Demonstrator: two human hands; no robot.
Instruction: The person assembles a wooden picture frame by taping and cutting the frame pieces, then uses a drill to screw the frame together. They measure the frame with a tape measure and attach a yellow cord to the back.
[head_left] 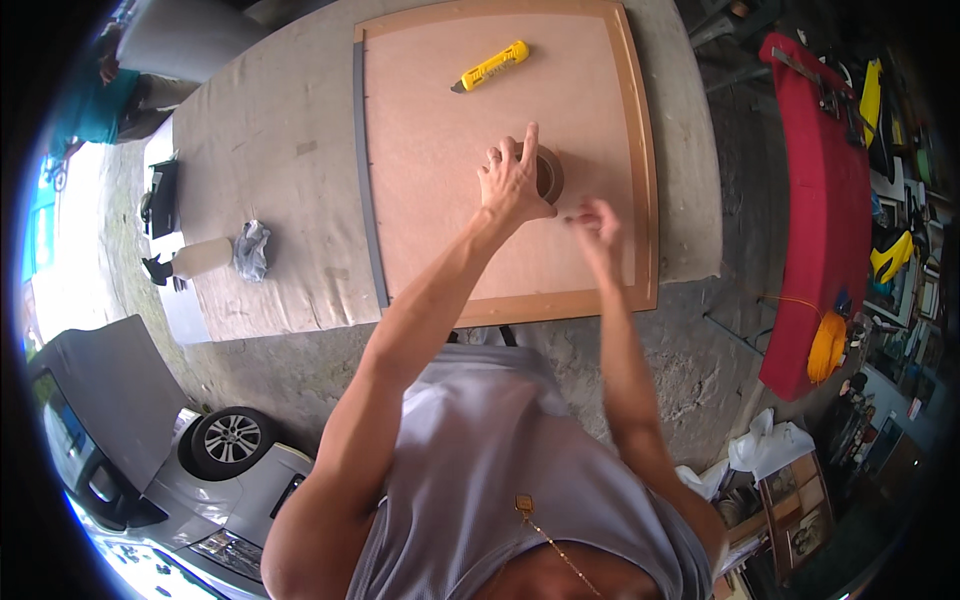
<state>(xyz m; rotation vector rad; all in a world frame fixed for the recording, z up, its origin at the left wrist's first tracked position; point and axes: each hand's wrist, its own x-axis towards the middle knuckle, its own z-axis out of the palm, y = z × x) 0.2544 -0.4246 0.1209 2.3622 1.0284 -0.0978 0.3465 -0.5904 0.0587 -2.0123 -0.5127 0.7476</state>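
Note:
A roll of brown tape (549, 176) is on a large framed board (430, 215), spanned by the thumb and index finger of my left hand (508, 180). The other fingers of that hand are bent beside the roll. Just to the right, my right hand (599, 228) hovers near the roll, its fingers bent and smeared by motion; whether it holds anything does not show. Brown strips (640, 150) run along the board's right, far and near edges, while a grey edge (369, 180) lines its left side. Toward the far end lies a yellow utility knife (492, 67).
The board rests on a cloth-covered table (270, 160). A spray bottle (198, 259), crumpled plastic (252, 250) and a black object (161, 197) sit at its left. To the right is a red-covered bench (820, 220) with an orange coil (827, 346). A car (200, 480) and another person (100, 105) are leftward.

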